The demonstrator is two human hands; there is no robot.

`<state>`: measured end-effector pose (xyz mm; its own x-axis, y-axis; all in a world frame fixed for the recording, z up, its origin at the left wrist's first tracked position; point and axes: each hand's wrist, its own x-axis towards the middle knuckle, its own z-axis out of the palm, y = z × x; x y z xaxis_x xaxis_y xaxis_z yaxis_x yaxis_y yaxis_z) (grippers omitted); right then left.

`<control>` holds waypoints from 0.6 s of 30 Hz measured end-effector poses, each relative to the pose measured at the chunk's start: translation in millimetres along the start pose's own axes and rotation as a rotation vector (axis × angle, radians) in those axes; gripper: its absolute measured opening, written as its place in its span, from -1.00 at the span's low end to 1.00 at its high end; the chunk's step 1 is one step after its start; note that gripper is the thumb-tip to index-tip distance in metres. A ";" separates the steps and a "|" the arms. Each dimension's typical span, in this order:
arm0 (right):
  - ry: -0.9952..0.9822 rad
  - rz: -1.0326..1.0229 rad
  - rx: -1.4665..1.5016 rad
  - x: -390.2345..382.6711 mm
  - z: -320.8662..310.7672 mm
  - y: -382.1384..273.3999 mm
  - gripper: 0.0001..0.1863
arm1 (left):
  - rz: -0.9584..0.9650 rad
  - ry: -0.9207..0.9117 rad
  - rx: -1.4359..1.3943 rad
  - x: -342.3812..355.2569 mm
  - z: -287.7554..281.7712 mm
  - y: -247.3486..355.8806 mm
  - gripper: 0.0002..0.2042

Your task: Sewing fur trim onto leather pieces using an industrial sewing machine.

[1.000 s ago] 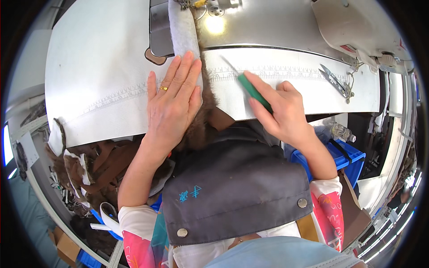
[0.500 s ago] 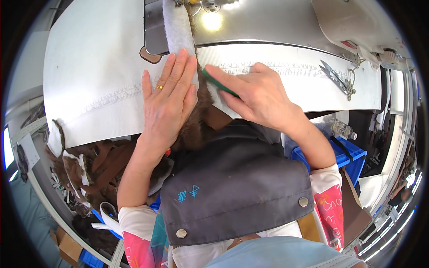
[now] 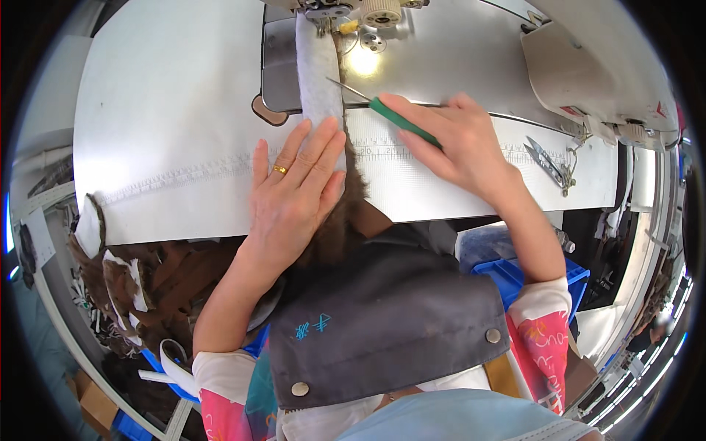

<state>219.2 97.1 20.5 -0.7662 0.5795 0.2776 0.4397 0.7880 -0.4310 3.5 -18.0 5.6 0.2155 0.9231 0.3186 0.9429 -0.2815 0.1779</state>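
The furry white strip (image 3: 318,77) is laid at the sewing machine (image 3: 441,62), pressed flat by the spread left hand (image 3: 293,184). A green-handled pick (image 3: 393,116) is pinched by the right hand (image 3: 467,147), tip over the strip. Fur is perhaps being tidied; next, gentle strokes seem needed.

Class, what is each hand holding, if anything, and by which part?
The right hand holds a pointed tool by its green handle; the left hand lies flat on the white-backed fur strip, grasping nothing.
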 end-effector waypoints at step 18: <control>0.050 -0.049 0.003 13.0 13.2 13.3 -0.53 | 0.047 0.112 -0.106 43.7 22.1 -40.0 -0.62</control>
<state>209.0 112.4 7.0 -0.7626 0.5498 0.3410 0.4008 0.8152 -0.4181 -19.2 39.3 -8.1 0.2235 0.8751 0.4293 0.8993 -0.3550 0.2555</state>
